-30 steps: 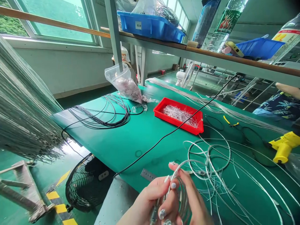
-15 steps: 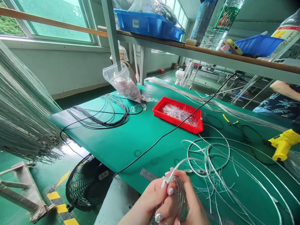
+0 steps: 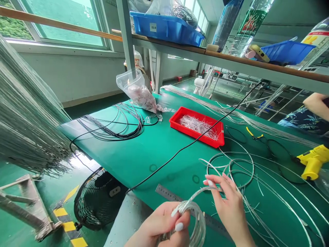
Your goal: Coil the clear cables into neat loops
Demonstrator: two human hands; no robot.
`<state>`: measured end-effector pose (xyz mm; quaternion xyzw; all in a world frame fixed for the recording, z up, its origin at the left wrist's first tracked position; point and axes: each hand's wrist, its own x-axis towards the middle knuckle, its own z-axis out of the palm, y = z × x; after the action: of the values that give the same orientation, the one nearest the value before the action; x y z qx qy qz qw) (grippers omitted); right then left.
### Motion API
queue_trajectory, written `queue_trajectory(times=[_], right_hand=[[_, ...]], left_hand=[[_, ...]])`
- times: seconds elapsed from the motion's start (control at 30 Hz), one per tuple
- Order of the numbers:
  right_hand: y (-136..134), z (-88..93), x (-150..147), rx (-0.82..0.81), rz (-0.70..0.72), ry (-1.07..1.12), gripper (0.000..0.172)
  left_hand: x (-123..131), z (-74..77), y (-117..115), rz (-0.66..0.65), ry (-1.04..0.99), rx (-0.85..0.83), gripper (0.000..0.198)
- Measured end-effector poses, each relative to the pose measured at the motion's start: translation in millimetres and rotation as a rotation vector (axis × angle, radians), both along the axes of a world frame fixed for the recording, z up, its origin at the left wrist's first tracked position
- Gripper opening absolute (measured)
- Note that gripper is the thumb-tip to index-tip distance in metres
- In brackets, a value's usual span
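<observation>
My left hand (image 3: 164,223) is closed around a small coil of clear-jacketed silvery cable (image 3: 200,224), with the thumb pressed on the top of the bundle. From there the cable arcs up and right to my right hand (image 3: 230,202), whose thumb and fingertips pinch it a short way from the coil. Beyond the right hand, larger loose loops of the same cable (image 3: 253,168) lie on the green table (image 3: 123,161). A steel ruler (image 3: 167,194) lies partly under the hands. Thin clear offcuts are scattered beneath my right hand.
A red tray (image 3: 196,137) holds clear offcuts. A black cord (image 3: 174,154) crosses the space above the table. Yellow-handled pliers (image 3: 253,133) and a yellow heat gun (image 3: 312,161) are at right. Black cable coils (image 3: 115,133) lie at left; a fan (image 3: 97,202) stands below.
My right hand has left the coil and moved right, drawing along the cable. My left hand keeps the coil. The whole view has shifted slightly.
</observation>
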<state>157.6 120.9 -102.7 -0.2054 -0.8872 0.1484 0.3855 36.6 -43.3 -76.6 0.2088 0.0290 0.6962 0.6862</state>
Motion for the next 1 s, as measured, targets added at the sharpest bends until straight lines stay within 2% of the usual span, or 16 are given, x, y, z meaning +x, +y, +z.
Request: queue_trajectory(times=[0.07,0.17,0.3,0.4,0.47,0.53,0.63,0.7,0.73,0.83,0.9,1.0], right_hand=[[-2,-0.4,1,-0.079,-0.067,0.065,0.019],[-12,2.1,6,-0.097,-0.139,0.236,0.035],[-28,8.3,11,-0.227,-0.014,0.253,0.029],[-30,11.1,13,-0.163,0.019,0.169,0.030],[-25,9.6,13,-0.107,0.017,0.129,0.026],[-17,5.6,14,-0.081,-0.002,0.112,0.019],[-4,-0.4,18,-0.059,-0.030,0.076,0.013],[4,-2.2,18,0.012,-0.002,0.057,0.014],[7,-2.6,17,0.059,0.020,0.053,0.015],[24,-4.5,11,0.210,0.065,0.004,0.011],[41,-7.9,6,0.334,0.011,-0.081,0.010],[76,-12.7,3,0.466,-0.098,-0.176,0.014]], left_hand=[[-4,3.8,-6,0.083,0.129,-0.094,0.030],[-10,14.5,-14,0.148,0.494,-0.281,0.037],[-11,28.8,-21,0.171,0.882,-0.411,0.047],[-7,30.6,-22,0.174,1.002,-0.407,0.048],[-7,26.7,-22,0.156,0.937,-0.396,0.045],[-9,20.6,-21,0.176,0.743,-0.320,0.042],[-19,12.3,-19,0.364,0.395,-0.140,0.035],[-28,9.4,-19,0.509,0.222,-0.130,0.028],[-32,9.0,-20,0.546,0.138,-0.147,0.023],[-44,12.5,-26,0.539,-0.102,-0.094,0.019],[-53,19.3,-33,0.572,-0.161,0.025,0.023],[-76,31.9,-49,0.697,-0.107,0.147,0.018]])
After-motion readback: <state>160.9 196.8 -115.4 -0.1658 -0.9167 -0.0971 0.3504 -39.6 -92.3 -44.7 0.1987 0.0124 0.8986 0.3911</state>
